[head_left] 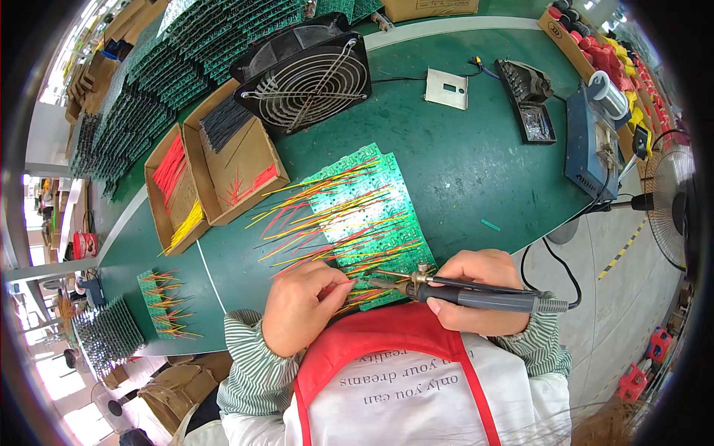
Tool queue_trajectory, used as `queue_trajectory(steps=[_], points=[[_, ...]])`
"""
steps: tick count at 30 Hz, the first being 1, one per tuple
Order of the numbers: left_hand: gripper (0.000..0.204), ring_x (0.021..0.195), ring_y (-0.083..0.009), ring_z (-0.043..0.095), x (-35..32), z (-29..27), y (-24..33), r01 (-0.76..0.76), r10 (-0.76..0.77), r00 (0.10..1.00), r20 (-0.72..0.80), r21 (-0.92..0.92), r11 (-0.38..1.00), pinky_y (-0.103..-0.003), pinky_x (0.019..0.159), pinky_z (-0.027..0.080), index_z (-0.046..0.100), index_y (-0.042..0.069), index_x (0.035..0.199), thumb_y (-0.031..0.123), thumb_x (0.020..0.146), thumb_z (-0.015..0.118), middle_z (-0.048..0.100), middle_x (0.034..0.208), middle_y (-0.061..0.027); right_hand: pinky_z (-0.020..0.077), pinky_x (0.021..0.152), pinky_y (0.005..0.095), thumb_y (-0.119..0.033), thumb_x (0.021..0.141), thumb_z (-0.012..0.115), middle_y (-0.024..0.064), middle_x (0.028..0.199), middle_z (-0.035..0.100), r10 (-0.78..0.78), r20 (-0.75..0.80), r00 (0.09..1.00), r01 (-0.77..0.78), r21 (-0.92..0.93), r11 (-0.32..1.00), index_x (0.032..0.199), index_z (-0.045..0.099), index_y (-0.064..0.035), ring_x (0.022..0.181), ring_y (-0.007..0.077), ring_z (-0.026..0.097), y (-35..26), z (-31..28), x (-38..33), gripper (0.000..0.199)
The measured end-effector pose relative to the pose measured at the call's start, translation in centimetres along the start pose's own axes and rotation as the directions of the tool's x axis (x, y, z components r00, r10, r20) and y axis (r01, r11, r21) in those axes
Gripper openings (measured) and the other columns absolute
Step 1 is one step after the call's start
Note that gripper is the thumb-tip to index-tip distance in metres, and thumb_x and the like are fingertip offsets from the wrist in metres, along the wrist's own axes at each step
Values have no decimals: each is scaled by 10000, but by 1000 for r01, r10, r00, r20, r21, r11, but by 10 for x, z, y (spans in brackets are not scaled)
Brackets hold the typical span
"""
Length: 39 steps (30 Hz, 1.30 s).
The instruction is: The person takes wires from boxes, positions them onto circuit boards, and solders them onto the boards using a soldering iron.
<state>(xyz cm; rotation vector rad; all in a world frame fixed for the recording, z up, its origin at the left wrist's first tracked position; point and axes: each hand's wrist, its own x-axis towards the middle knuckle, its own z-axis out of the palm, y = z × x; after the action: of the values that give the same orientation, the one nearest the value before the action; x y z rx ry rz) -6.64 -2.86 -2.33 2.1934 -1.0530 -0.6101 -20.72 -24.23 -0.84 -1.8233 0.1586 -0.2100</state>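
Note:
A green circuit board panel [372,201] lies on the green table [476,156], with several red and yellow wires [320,215] sticking out to its left. My right hand [476,286] grips a grey soldering iron [483,297], its tip pointing left at the board's near edge. My left hand [301,301] rests at that same edge, fingers pinched on a thin wire by the iron's tip.
Cardboard boxes [223,171] of red, yellow and black wires stand to the left. A black fan [309,74] sits behind them, with stacked green boards [186,52] beyond. A blue soldering station [591,141] and an iron stand [528,97] are at right. A smaller wired board [167,301] lies near left.

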Motion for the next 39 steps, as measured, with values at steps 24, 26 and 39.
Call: queue_trajectory(steps=[24, 26, 39], points=[[81, 637, -257, 590, 15, 14, 21, -105, 111, 992, -52, 107, 989, -338, 579, 466, 652, 10, 794, 76, 767, 689, 598, 721, -101, 434, 470, 245, -54, 685, 720, 41, 635, 626, -24, -39, 999, 23, -27, 999, 765, 596, -9, 512, 100, 582, 4, -18, -10, 154], [79, 636, -257, 590, 15, 14, 22, -111, 117, 992, -53, 115, 987, -339, 579, 467, 653, 9, 793, 75, 766, 689, 597, 720, -102, 434, 469, 245, -54, 684, 721, 39, 635, 626, -25, -39, 999, 24, -31, 999, 763, 596, -11, 512, 101, 581, 4, -19, -10, 153], [94, 709, -287, 625, 14, -3, 44, -142, 208, 960, -186, 315, 939, -348, 648, 505, 659, 2, 838, 37, 754, 683, 634, 779, -116, 449, 480, 240, -52, 684, 724, 53, 638, 634, -34, -72, 997, 27, -92, 995, 767, 580, 0, 520, 114, 606, 3, -34, -20, 174]])
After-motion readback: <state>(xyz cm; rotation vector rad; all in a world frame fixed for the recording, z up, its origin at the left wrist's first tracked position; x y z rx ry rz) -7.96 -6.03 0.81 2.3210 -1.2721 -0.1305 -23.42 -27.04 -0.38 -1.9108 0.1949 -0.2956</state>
